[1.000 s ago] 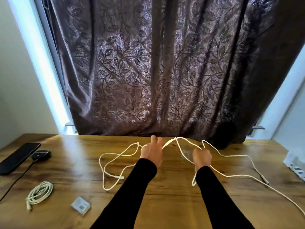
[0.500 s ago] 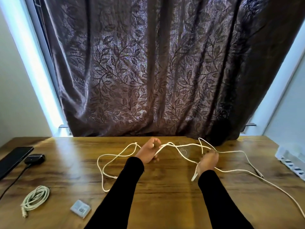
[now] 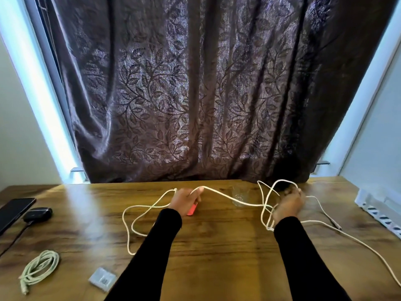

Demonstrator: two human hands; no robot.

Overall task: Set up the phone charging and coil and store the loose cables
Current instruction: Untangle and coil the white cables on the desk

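A long loose white cable [image 3: 225, 196] sprawls over the wooden desk [image 3: 217, 246]. My left hand [image 3: 186, 198] pinches it at the far middle, a stretch running taut to my right hand [image 3: 288, 205], which grips several loops of it. More cable trails left in loops and right toward the desk edge. A small red object [image 3: 192, 210] lies under my left hand. A coiled white cable [image 3: 40, 268] lies front left. The dark phone [image 3: 15, 211] sits at the far left beside a black charger [image 3: 38, 213] with a black lead.
A clear glass [image 3: 239, 195] stands between my hands near the curtain. A small clear plastic box [image 3: 102, 279] lies front left. A white power strip [image 3: 379, 211] sits at the right edge. A dark patterned curtain [image 3: 195, 94] hangs behind the desk.
My hands have moved apart, the right one going further right with loops of cable, so the stretch between them is longer. The red object now shows under my left hand.
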